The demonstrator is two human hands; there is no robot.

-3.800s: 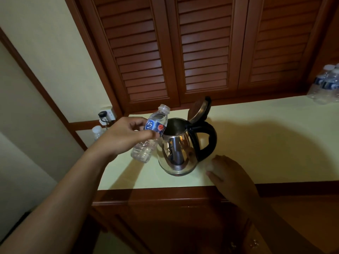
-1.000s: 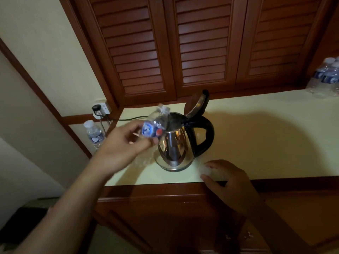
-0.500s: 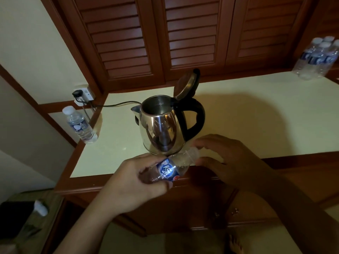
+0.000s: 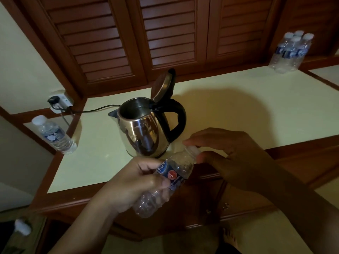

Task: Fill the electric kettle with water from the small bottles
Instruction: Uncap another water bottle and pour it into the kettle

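A steel electric kettle (image 4: 145,131) with a black handle stands on the pale counter (image 4: 238,107), its lid tipped up and open. In front of it, over the counter's front edge, my left hand (image 4: 134,182) grips a small clear bottle (image 4: 170,177) with a blue label, tilted with its neck up and to the right. It looks empty. My right hand (image 4: 229,153) pinches the white cap (image 4: 192,149) at the bottle's neck. A capped bottle with water (image 4: 55,135) stands on a lower ledge at the left. Several capped bottles (image 4: 291,51) stand at the counter's far right.
The kettle's black cord (image 4: 91,110) runs left to a wall socket (image 4: 60,101). Brown louvred doors (image 4: 165,33) rise behind the counter. A wooden cabinet front with small knobs (image 4: 225,205) lies below the edge. A white-capped object (image 4: 22,226) sits low at the left.
The left hand has brought the bottle down from the kettle's mouth to the counter's front edge. The right hand rose from the counter to the bottle's neck and now holds the cap there.
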